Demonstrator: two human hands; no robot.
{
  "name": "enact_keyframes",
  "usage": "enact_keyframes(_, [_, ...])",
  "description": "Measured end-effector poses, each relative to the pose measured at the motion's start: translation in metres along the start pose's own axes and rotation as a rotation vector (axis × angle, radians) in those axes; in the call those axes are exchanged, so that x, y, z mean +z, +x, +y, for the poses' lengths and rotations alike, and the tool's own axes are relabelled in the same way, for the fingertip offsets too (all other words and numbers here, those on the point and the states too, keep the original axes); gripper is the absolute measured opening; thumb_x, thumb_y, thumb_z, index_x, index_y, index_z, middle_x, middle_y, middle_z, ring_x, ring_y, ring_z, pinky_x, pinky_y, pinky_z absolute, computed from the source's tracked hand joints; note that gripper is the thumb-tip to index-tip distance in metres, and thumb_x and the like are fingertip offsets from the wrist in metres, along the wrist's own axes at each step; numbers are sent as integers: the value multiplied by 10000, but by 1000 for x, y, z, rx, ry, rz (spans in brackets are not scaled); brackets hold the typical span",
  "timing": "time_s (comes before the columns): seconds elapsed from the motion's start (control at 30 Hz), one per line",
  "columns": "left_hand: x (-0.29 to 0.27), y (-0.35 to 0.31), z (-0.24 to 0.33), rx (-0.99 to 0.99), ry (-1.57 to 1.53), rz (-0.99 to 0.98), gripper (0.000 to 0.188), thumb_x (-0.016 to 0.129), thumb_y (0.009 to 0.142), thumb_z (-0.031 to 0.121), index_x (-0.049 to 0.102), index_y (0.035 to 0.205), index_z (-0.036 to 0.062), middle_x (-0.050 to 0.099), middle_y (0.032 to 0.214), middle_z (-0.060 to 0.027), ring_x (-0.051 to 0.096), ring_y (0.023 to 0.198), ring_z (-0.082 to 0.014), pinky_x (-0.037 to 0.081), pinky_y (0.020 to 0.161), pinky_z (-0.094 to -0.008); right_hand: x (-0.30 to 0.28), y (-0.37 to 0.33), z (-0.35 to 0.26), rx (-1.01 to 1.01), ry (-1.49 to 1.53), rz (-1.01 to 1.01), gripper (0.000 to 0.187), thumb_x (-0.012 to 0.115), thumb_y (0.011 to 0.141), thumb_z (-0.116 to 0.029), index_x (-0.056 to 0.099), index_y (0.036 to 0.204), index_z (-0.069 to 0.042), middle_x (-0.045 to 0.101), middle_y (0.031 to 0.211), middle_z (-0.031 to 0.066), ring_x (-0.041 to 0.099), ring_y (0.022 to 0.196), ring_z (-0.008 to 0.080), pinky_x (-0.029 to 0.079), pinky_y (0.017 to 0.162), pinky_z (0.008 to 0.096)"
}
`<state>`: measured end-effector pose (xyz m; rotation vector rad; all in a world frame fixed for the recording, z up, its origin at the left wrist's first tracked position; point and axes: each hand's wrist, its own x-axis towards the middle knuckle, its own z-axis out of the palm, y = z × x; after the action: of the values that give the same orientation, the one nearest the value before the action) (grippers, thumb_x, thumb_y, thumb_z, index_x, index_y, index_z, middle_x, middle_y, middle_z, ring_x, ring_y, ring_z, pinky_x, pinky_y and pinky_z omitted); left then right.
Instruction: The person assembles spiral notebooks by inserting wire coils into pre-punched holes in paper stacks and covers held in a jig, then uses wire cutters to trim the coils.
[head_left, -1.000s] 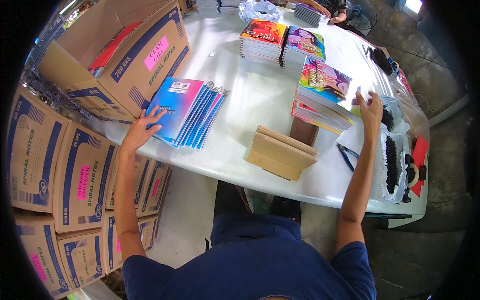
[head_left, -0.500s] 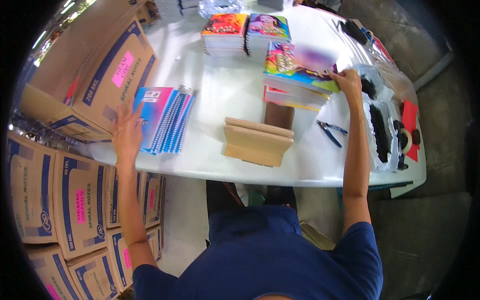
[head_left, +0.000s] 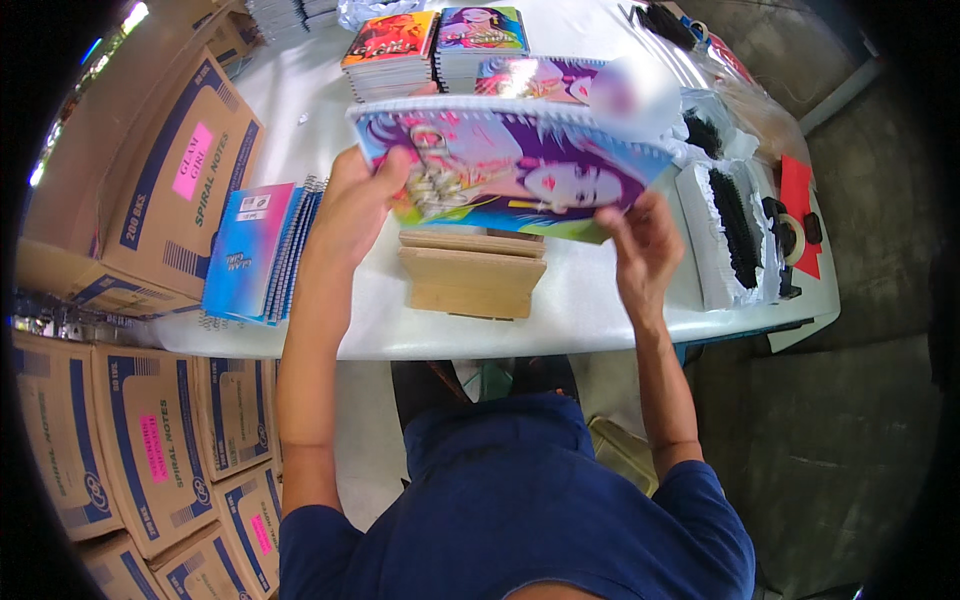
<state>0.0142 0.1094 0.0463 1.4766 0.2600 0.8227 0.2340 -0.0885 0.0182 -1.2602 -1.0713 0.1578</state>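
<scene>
A colourful spiral notebook (head_left: 510, 165), with an illustrated figure on its cover, is held up tilted over the table, its coil along the top. My left hand (head_left: 355, 205) grips its left end, thumb on the cover. The lower right corner is pinched by my right hand (head_left: 645, 245). Just below the notebook stands a folded brown cardboard piece (head_left: 470, 280), partly hidden by it. Behind it, more notebooks of similar design (head_left: 540, 72) show in part. Left of my left arm lies a fanned stack of blue and pink spiral notebooks (head_left: 245, 255).
Two notebook stacks (head_left: 390, 55) stand at the back. A large open carton (head_left: 185, 190) occupies the table's left side; more cartons (head_left: 150, 440) are piled below. At right are a white-lined box of black coils (head_left: 735, 240), a tape roll (head_left: 792, 240) and a red sheet (head_left: 797, 190).
My left hand has left the blue stack and moved right to grip the colourful notebook. The notebook is now lifted toward me between both hands. The pliers are no longer visible.
</scene>
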Motion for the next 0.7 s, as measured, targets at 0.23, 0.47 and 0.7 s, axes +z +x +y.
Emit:
enact_keyframes(0.23, [8,-28,-7,150,-32,-220,721,620,913,372,362,1443,-44,479,1422,-186,482,1299,-343,367,1089,-427,0,-43,23,-48,-42,-65,183,703,837,54,655,1013,41,721,954,108,670,903,151,534,818,280])
enact_keyframes(0.47, [4,-34,-21,138,-29,-162,666,627,904,363,437,1399,-39,483,1419,-189,501,1285,-322,384,1078,-402,-3,-45,47,16,-27,-166,187,723,837,0,659,1010,28,719,918,93,662,790,110,532,686,264])
enact_keyframes(0.7, [8,-27,-19,145,47,-178,701,637,869,430,459,1395,2,478,1428,-164,484,1279,-416,360,1097,-494,-4,-44,44,113,-4,-168,204,707,857,1,641,1049,22,697,951,56,633,857,107,515,781,257])
